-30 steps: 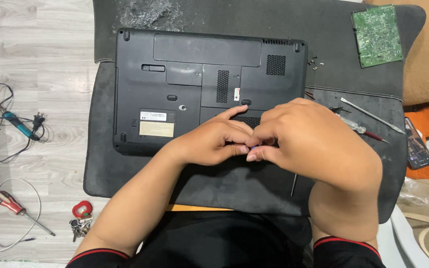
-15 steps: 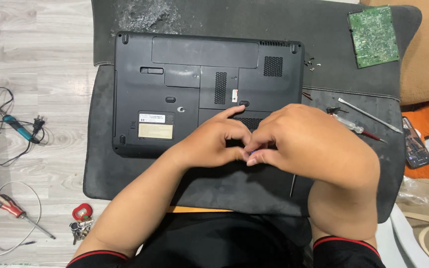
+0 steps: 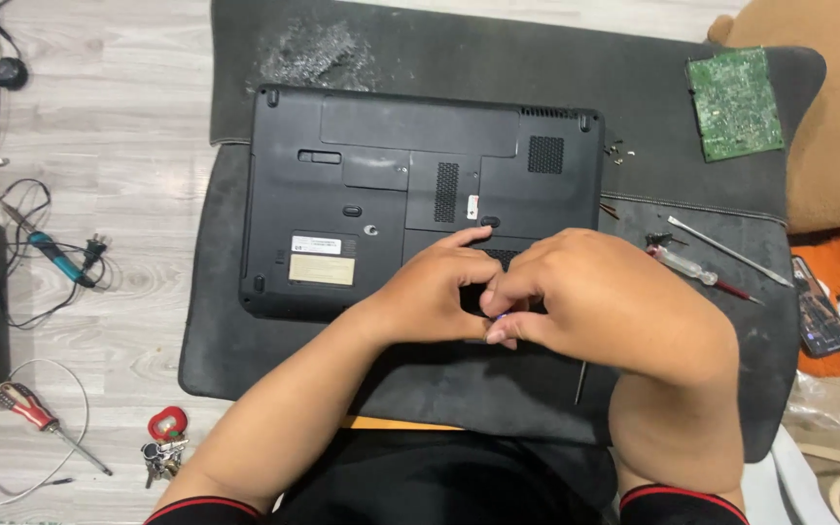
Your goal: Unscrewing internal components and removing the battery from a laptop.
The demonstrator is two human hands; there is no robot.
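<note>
Hands meet at the near edge of the upturned laptop (image 3: 420,204): I see my left hand (image 3: 430,297) and right hand (image 3: 605,301) pinching something small, hidden; I judge a screw, needing steady fingers next

Both hands, left (image 3: 430,297) and right (image 3: 605,306), pinched together over upturned black plastic laptop (image 3: 381,185); green circuit board (image 3: 734,104) at 2 o'clock.

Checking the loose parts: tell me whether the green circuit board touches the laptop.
Apart. The head view shows the green circuit board lying right of the laptop, with bare dark mat between them.
</note>
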